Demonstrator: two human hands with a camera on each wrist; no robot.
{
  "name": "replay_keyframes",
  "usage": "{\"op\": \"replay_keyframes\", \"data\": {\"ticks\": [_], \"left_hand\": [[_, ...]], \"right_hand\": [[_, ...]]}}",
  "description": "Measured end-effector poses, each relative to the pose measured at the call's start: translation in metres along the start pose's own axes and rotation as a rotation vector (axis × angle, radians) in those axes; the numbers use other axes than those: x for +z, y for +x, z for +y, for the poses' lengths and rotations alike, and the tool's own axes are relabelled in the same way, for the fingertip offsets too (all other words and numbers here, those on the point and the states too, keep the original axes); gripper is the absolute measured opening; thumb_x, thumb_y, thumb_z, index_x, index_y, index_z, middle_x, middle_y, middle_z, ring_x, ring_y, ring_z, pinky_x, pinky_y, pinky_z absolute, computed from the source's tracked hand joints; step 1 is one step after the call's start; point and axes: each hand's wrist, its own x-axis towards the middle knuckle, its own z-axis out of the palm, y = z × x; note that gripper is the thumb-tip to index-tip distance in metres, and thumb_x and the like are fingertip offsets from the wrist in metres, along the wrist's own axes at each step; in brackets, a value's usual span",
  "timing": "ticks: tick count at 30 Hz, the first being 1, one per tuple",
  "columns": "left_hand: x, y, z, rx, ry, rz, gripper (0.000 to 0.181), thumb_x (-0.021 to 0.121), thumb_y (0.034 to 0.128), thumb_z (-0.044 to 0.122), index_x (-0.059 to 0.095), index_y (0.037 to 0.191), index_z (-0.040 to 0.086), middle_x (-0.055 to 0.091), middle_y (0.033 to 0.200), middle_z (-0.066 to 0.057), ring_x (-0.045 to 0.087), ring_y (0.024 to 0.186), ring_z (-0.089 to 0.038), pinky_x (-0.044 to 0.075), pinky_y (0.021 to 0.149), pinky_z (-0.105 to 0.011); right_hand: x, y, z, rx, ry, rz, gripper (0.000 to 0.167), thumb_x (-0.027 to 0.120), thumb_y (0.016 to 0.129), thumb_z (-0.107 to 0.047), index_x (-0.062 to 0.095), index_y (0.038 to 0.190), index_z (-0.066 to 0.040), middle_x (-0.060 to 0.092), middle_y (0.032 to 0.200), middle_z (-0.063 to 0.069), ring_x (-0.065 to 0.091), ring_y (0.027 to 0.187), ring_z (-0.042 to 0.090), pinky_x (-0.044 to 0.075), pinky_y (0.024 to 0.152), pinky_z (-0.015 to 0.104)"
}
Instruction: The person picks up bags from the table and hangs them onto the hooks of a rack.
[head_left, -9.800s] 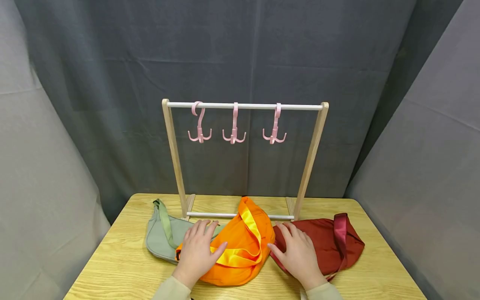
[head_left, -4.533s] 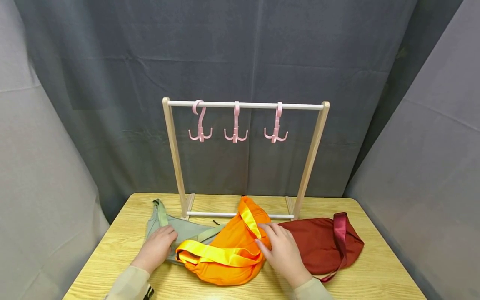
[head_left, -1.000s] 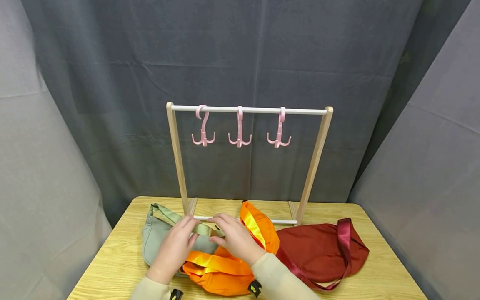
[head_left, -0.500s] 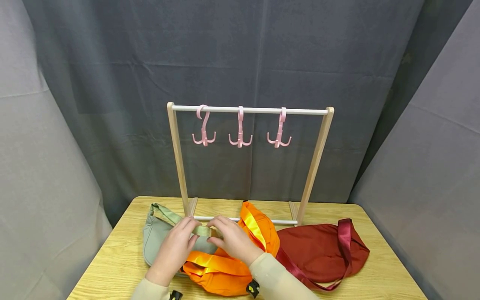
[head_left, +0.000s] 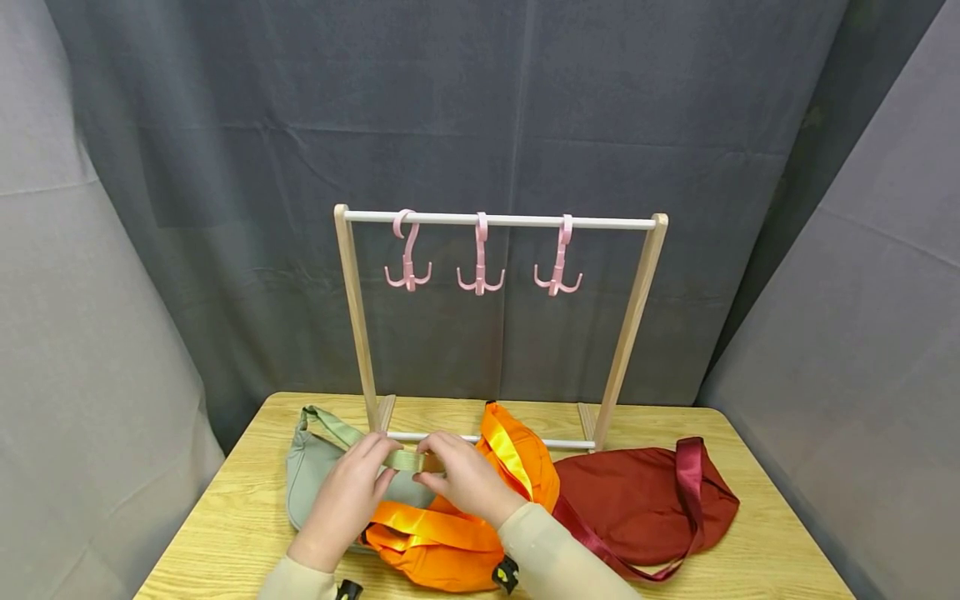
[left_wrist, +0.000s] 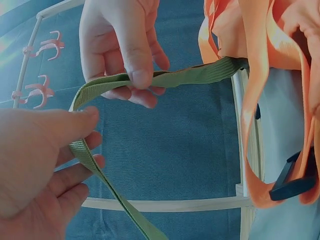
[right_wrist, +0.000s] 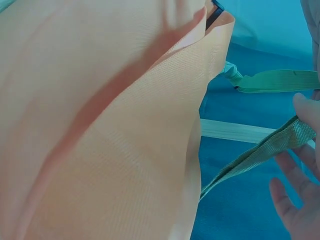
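Observation:
Both my hands hold the strap [head_left: 405, 461] of the pale green bag [head_left: 306, 479]. My left hand [head_left: 347, 500] pinches it between thumb and fingers, and my right hand [head_left: 472, 479] pinches it just to the right. In the left wrist view, my left hand [left_wrist: 40, 165] and my right hand [left_wrist: 120, 40] grip the green strap [left_wrist: 200, 75] a short way apart. An orange bag [head_left: 442, 567] with orange straps lies partly over the green bag, under my right forearm. The green strap [right_wrist: 260, 150] also shows in the right wrist view, beside large orange cloth [right_wrist: 125, 165].
A dark red bag [head_left: 630, 504] lies at the right of the wooden table [head_left: 217, 517]. Behind the bags stands a wooden rack [head_left: 637, 317] with a white top rail [head_left: 517, 221]. Three pink hooks [head_left: 480, 267] hang from it, all bare. Grey curtains [head_left: 840, 400] surround the table.
My left hand has moved up and right from the green bag's body, my right hand leftward from the orange bag; both took the green strap. The orange bag has shifted and crumpled.

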Motion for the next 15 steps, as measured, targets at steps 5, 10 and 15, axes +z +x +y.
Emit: {"op": "replay_keyframes", "data": {"ticks": [5,10,15], "left_hand": [[-0.0004,0.0004,-0.0014,0.003,-0.004,-0.004,0.041,0.089,0.077,0.0,0.069,0.11,0.013,0.067,0.111,-0.001,0.067,0.11,-0.024,0.059,0.091,-0.039],[-0.0006,0.0004,-0.0031,0.019,0.006,0.011,0.042,0.089,0.0754,-0.001,0.069,0.11,0.01,0.067,0.109,-0.002,0.067,0.103,-0.022,0.059,0.086,-0.038],[-0.0019,0.0006,-0.0071,0.035,0.019,0.033,0.042,0.09,0.0745,0.0,0.069,0.11,0.01,0.068,0.108,-0.002,0.067,0.097,-0.021,0.059,0.081,-0.038]], "right_hand": [[0.0008,-0.0004,-0.0003,0.001,-0.022,0.01,0.032,0.079,0.092,-0.031,0.059,0.113,-0.018,0.065,0.105,-0.006,0.059,0.094,0.01,0.053,0.089,0.024],[0.0004,-0.0009,-0.0001,-0.003,-0.027,0.033,0.032,0.08,0.092,-0.029,0.06,0.113,-0.017,0.065,0.105,-0.006,0.06,0.096,0.011,0.054,0.091,0.024],[-0.0024,0.0001,0.001,-0.019,-0.023,0.064,0.031,0.081,0.091,-0.025,0.062,0.115,-0.016,0.065,0.105,-0.005,0.058,0.093,0.012,0.054,0.087,0.022]]}}
